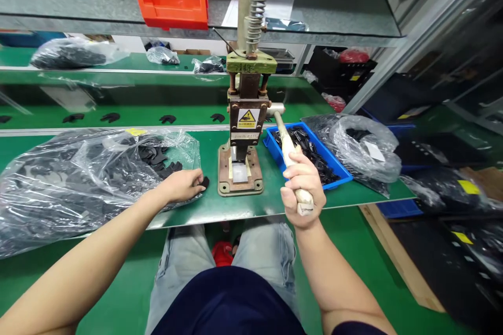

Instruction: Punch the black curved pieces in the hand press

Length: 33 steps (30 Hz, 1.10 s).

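My right hand (303,187) is wrapped round the pale, taped lever handle (285,141) of a hand press (247,120). That press stands upright on the green bench, with a light metal block (239,172) on its base. Left of it, my left hand (184,185) pinches a small black part (205,182) at the mouth of a clear plastic bag (90,178). Several curved black pieces (157,156) lie in the bag's opening. How the part sits between the fingers is partly hidden.
A blue tray (341,180) full of black parts stands right of the press, beside another plastic bag (363,141). Several curved black pieces (110,117) lie on the moving-belt-like green strip behind. An orange bin (173,15) sits on the shelf above.
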Each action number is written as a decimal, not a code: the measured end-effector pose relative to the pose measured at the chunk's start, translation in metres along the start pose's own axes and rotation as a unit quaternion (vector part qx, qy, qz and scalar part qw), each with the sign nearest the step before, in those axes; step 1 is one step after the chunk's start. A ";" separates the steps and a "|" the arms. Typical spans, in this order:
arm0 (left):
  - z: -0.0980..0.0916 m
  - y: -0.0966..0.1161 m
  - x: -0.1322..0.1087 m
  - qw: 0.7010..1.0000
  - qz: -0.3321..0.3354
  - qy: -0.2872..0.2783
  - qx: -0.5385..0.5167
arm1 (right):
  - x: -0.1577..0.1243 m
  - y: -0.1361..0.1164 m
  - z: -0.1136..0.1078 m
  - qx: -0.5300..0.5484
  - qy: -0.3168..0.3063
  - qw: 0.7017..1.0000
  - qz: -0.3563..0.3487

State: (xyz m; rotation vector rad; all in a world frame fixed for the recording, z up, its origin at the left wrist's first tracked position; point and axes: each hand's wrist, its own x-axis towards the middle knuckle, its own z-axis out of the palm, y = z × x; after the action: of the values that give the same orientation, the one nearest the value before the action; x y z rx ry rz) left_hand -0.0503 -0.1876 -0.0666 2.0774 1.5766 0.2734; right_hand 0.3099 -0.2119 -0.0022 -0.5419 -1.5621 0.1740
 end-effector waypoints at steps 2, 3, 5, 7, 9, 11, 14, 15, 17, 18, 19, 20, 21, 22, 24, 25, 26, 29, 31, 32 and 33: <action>-0.001 0.006 0.001 0.999 0.019 0.020 -0.036 | 0.000 0.000 0.001 0.000 0.006 1.000 0.002; -0.002 0.009 0.003 0.998 0.021 0.034 -0.056 | 0.000 0.000 0.002 0.001 0.006 1.000 0.001; -0.001 0.017 0.009 0.991 -0.005 0.058 -0.123 | 0.000 0.000 0.003 0.008 0.005 1.000 -0.004; 0.002 0.024 0.017 0.965 -0.051 0.069 -0.248 | -0.001 0.000 0.003 0.015 0.005 1.000 -0.006; 0.009 0.033 0.027 0.912 -0.075 0.074 -0.397 | -0.001 0.000 0.003 0.016 0.007 1.000 -0.005; 0.017 0.043 0.036 0.862 -0.069 0.093 -0.493 | -0.002 0.000 0.003 0.016 0.008 1.000 -0.003; 0.027 0.056 0.045 0.829 -0.066 0.117 -0.542 | -0.002 0.000 0.002 0.014 0.003 1.000 -0.001; 0.030 0.059 0.047 0.823 -0.071 0.113 -0.552 | -0.002 0.000 0.002 0.015 0.001 1.000 0.000; 0.034 0.062 0.048 0.815 -0.088 0.094 -0.565 | -0.002 0.000 0.001 0.018 -0.001 1.000 -0.002; 0.036 0.063 0.048 0.814 -0.094 0.088 -0.566 | -0.002 0.000 0.001 0.021 -0.002 1.000 -0.002; 0.037 0.063 0.048 0.815 -0.098 0.086 -0.564 | -0.002 0.000 0.001 0.023 -0.002 1.000 -0.002; 0.038 0.062 0.048 0.818 -0.098 0.089 -0.560 | -0.002 0.000 0.001 0.026 -0.002 1.000 -0.001; 0.039 0.061 0.048 0.822 -0.097 0.092 -0.554 | -0.002 0.000 0.001 0.028 -0.003 1.000 0.000; 0.039 0.059 0.048 0.825 -0.096 0.094 -0.549 | -0.002 0.000 0.001 0.029 -0.003 1.000 0.001; 0.040 0.056 0.050 0.824 -0.096 0.097 -0.550 | -0.003 0.001 0.001 0.028 -0.003 1.000 0.002; 0.041 0.055 0.052 0.822 -0.100 0.101 -0.552 | -0.003 0.001 0.001 0.025 -0.004 1.000 0.002; 0.041 0.054 0.054 0.818 -0.106 0.111 -0.555 | -0.003 0.002 0.001 0.022 -0.004 1.000 0.002; 0.042 0.056 0.062 0.799 -0.130 0.156 -0.565 | -0.004 0.002 0.001 0.010 -0.007 1.000 0.006; 0.041 0.059 0.068 0.792 -0.139 0.163 -0.572 | -0.004 0.002 0.001 0.001 -0.007 1.000 0.007; 0.040 0.061 0.070 0.791 -0.140 0.155 -0.574 | -0.003 0.002 0.001 -0.003 -0.006 1.000 0.007; 0.039 0.063 0.073 0.795 -0.141 0.142 -0.573 | -0.003 0.002 0.001 -0.006 -0.004 1.000 0.008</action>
State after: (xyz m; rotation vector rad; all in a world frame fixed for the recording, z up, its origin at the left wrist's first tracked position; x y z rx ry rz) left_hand 0.0421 -0.1422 -0.0783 0.8561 1.2847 1.1374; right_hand 0.3090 -0.2113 -0.0060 -0.5631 -1.5685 0.1788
